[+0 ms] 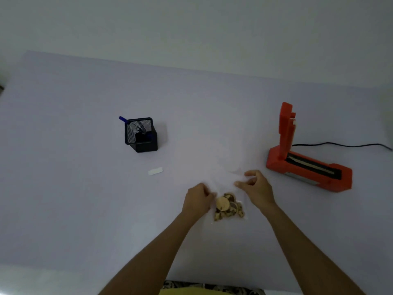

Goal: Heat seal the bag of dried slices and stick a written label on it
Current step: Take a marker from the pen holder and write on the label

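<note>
Closest to us, at the bottom edge of the view, a strip of yellow and patterned cloth [210, 289] shows between our two forearms, which reach up and inward over the pale counter [63, 145].

Our left hand [198, 199] is curled tight, pinching the left side of the clear bag [228, 206], and our right hand [256, 187] pinches the bag's upper right part between thumb and fingers. The bag lies on the counter between the hands, with the brown and tan dried slices [228, 207] bunched in its lower end. Its upper part is so clear against the counter that we cannot make out where its mouth ends.

The small white label [155, 171] lies flat to the left of the bag, well apart from it, and we can read no writing on it. Beyond the label stands a black mesh pen holder [140, 134] with a blue pen [123, 119] leaning out at its top left corner.

To the right, the orange heat sealer [308, 165] sits with its arm raised upright, the sealing strip exposed, and a black cord [340, 145] trailing off toward the right edge. We see no brand on it.

Bare counter lies wide open on the left and behind the bag, up to the far edge where the counter meets the wall [191, 28].
</note>
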The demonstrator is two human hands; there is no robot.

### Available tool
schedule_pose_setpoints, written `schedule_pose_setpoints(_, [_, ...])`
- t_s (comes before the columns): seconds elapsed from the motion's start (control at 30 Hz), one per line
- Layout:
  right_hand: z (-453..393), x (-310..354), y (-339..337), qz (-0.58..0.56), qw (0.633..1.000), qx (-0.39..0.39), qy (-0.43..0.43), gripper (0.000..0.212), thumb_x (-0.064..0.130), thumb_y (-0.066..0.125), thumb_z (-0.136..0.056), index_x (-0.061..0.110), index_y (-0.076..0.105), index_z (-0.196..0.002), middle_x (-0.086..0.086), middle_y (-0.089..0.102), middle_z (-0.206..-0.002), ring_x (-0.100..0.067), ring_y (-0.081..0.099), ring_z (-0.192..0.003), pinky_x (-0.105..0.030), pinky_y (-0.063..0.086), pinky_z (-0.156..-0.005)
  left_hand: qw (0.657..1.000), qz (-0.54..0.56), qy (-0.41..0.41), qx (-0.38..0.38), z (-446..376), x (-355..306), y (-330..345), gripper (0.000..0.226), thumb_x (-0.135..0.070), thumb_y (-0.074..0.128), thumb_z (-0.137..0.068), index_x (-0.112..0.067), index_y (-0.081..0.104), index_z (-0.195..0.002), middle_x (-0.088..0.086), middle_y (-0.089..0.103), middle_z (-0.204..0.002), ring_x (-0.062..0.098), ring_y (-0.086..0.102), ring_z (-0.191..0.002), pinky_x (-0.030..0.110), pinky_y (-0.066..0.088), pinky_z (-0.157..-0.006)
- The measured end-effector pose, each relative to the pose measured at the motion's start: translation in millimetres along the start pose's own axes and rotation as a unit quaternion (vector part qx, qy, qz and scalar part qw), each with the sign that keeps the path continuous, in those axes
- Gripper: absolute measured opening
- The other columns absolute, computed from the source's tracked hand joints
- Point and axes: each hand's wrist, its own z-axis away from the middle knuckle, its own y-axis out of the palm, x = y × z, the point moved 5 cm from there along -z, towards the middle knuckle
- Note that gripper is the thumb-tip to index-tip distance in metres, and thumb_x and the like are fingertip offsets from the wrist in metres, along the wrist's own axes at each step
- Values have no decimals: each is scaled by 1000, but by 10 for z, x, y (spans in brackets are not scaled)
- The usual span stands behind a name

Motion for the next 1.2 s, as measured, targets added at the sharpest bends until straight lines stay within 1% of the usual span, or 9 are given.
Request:
schedule_pose_setpoints(0.27, [75,-50,87,27,998,-47,26,32,23,80,-76,11,62,-99,-1,61,-85,-18,58,-79,-29,46,-69,1000,-14,10,-5,-64,45,-49,25,-31,68,-84,-15,54,-71,8,68,-70,25,66,-70,37,55,-72])
schedule_pose_setpoints(0.43, [117,-96,116,27,998,-45,25,26,20,79,-77,9,63,-95,-2,63,-87,-17,58,-79,-24,42,-63,999,10,-7,-34,-80,107,-84,26,-34,71,-81,-20,53,-67,5,66,-69,22,66,-69,35,54,-71])
schedule_pose_setpoints(0.6, [153,-39,119,38,996,-74,8,23,21,76,-79,11,60,-91,-1,60,-82,-19,58,-75,-26,43,-60,998,-3,0,-69,49,58,-222,28,-41,65,-85,-15,57,-86,-2,61,-76,17,59,-73,31,49,-68])
schedule_pose_setpoints(0.67, [197,174,157,40,994,-93,-28,18,22,74,-80,13,60,-88,-2,61,-79,-21,61,-74,-26,44,-60,994,-9,26,-105,142,-26,-446,24,-40,61,-88,-17,56,-87,-5,59,-75,13,57,-72,28,48,-66])
schedule_pose_setpoints(0.8, [296,1014,522,24,987,-48,-150,11,25,72,-82,20,63,-82,-3,61,-74,-13,55,-63,-19,38,-53,969,2,87,-230,334,-178,-1248,14,-32,59,-91,-19,59,-87,-7,62,-78,8,57,-68,20,44,-60])
schedule_pose_setpoints(0.97, [364,2341,1244,64,946,-1,-316,7,24,67,-87,20,70,-92,-2,57,-85,-14,54,-72,-17,37,-56,925,1,128,-358,292,-150,-2365,7,-22,60,-91,-16,59,-94,-2,62,-91,11,58,-76,24,48,-67])
schedule_pose_setpoints(1.03, [359,2689,1520,93,935,0,-342,12,22,65,-89,17,70,-98,-3,56,-91,-16,55,-80,-18,43,-60,921,-2,107,-374,162,-46,-2626,12,-22,58,-92,-15,58,-101,2,60,-100,12,57,-78,25,46,-68])
schedule_pose_setpoints(1.1, [314,2876,1799,134,928,-5,-347,15,21,64,-89,16,69,-103,-5,58,-100,-20,58,-89,-29,54,-68,929,-16,77,-363,-20,99,-2773,17,-22,59,-92,-14,57,-106,4,60,-103,13,56,-79,23,42,-69])
schedule_pose_setpoints(1.2, [204,2882,2022,235,914,-27,-330,17,23,62,-90,12,69,-101,-8,59,-100,-24,58,-89,-35,53,-70,943,-41,62,-325,-202,179,-2782,16,-24,60,-91,-12,60,-103,2,64,-101,13,57,-82,22,39,-70])
